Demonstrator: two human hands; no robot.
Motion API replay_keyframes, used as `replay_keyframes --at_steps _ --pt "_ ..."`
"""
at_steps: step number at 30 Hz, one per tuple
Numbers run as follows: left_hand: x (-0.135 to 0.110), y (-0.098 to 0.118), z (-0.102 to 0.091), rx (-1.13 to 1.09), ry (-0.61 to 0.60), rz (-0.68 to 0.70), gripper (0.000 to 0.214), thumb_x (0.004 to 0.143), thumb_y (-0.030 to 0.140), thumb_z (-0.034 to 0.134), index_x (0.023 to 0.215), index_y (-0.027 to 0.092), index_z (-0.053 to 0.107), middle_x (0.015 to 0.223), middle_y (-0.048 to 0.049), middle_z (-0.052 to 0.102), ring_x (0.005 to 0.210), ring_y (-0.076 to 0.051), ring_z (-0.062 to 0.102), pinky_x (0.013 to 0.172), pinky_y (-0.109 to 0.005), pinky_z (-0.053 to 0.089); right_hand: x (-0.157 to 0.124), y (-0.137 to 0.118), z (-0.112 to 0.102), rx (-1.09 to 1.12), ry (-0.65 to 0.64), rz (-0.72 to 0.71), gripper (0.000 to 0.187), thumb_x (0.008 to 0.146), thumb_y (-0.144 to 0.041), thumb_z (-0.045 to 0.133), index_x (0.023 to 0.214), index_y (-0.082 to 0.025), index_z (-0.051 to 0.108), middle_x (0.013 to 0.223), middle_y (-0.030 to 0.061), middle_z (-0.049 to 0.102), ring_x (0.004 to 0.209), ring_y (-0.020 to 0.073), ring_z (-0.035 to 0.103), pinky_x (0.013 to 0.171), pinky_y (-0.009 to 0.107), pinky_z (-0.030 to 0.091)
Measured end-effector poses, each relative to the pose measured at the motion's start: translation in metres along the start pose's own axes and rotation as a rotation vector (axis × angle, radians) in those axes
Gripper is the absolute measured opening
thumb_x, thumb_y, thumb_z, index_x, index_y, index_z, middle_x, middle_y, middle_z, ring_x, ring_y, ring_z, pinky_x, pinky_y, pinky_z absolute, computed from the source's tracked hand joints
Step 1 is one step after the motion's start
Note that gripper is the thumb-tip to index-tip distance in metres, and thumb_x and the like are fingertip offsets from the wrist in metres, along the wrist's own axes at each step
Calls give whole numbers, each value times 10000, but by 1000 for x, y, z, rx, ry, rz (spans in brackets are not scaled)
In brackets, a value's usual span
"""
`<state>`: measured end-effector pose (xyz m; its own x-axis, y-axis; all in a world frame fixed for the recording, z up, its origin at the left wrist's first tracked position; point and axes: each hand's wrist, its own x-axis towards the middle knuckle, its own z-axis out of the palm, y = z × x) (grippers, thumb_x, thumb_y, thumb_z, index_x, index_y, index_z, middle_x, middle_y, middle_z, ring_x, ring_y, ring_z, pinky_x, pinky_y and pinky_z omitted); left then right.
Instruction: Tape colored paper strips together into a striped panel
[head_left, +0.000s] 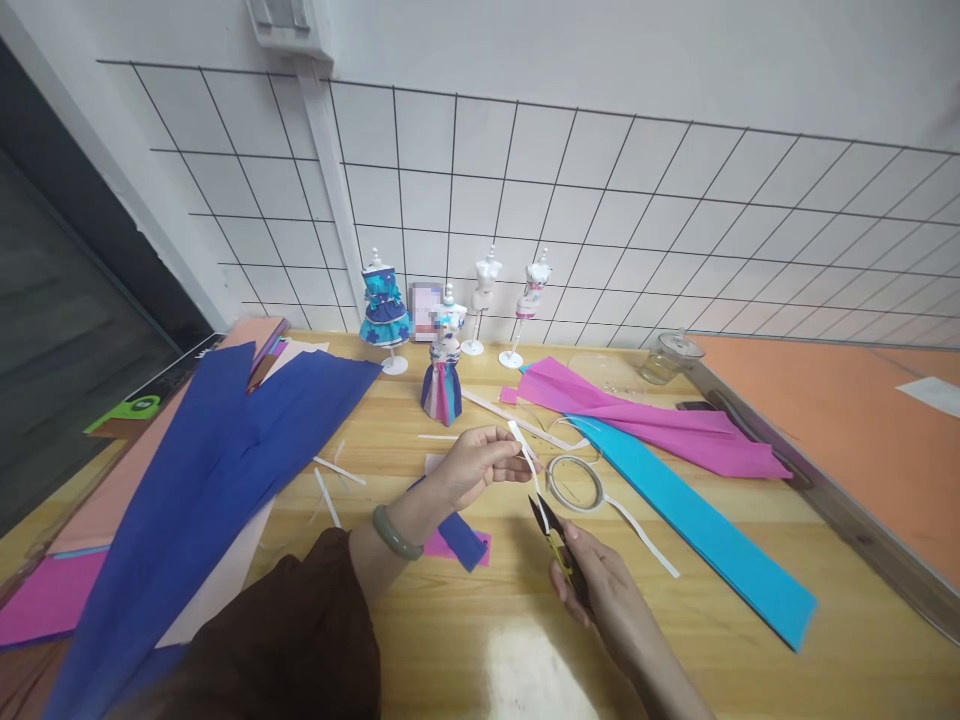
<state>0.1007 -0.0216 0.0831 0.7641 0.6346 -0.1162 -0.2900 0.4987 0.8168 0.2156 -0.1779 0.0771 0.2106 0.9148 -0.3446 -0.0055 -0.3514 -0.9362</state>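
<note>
Pinched between the fingertips of my left hand (480,468) is a narrow white strip of tape (525,452), raised over the table. My right hand (606,590) grips a pair of thread snips (559,545) with dark blades and a yellowish part. The blades are apart, and the strip's lower end hangs at them; whether they touch it I cannot tell. Just right of the strip lies a roll of double-sided tape (576,484), its loose tail (645,540) trailing right. Below my left wrist are pieces of blue (461,542) and pink paper (484,548), partly hidden by my arm.
Several small mannequins stand at the back, one in a blue dress (385,310), one in a striped skirt (442,392). Blue crepe paper (247,440) spreads leftward. Pink (645,420) and turquoise paper (697,530) lie right, near a glass jar (667,358). A green tape measure (139,407) sits far left.
</note>
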Motion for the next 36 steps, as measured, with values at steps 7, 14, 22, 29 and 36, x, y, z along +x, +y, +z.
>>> replay_keyframes --at_steps 7,14,22,29,36 --pt "0 1 -1 -41 -47 25 189 722 234 652 782 108 525 818 -123 684 803 -218 665 783 -370 492 -10 9 -23 -32 -50 127 496 799 -605 414 694 -142 558 435 -46 427 336 49 297 409 220 163" --pt "-1 -3 1 38 -17 51 232 699 269 685 760 113 525 827 -112 685 818 -213 659 826 -404 474 -36 -9 -49 248 -10 213 535 716 -656 488 687 -131 585 380 -45 380 311 51 285 389 213 157" --pt "-5 0 11 117 -44 55 241 674 276 698 715 109 528 822 -99 679 793 -201 656 798 -378 485 -18 -34 -22 -131 144 -32 501 781 -632 405 811 -163 581 470 -44 415 381 96 353 424 249 264" --pt "-10 2 20 143 -47 46 281 619 297 733 694 103 544 787 -92 679 723 -170 645 777 -365 491 -6 -28 -13 -171 121 -40 531 810 -623 358 877 -144 578 479 -53 421 372 89 360 404 240 264" --pt "-12 -2 23 187 -42 26 296 603 323 741 688 108 557 715 -62 665 683 -147 634 754 -331 488 -3 -31 -3 -108 142 -51 557 759 -666 403 825 -142 579 473 -41 466 349 92 386 392 243 267"
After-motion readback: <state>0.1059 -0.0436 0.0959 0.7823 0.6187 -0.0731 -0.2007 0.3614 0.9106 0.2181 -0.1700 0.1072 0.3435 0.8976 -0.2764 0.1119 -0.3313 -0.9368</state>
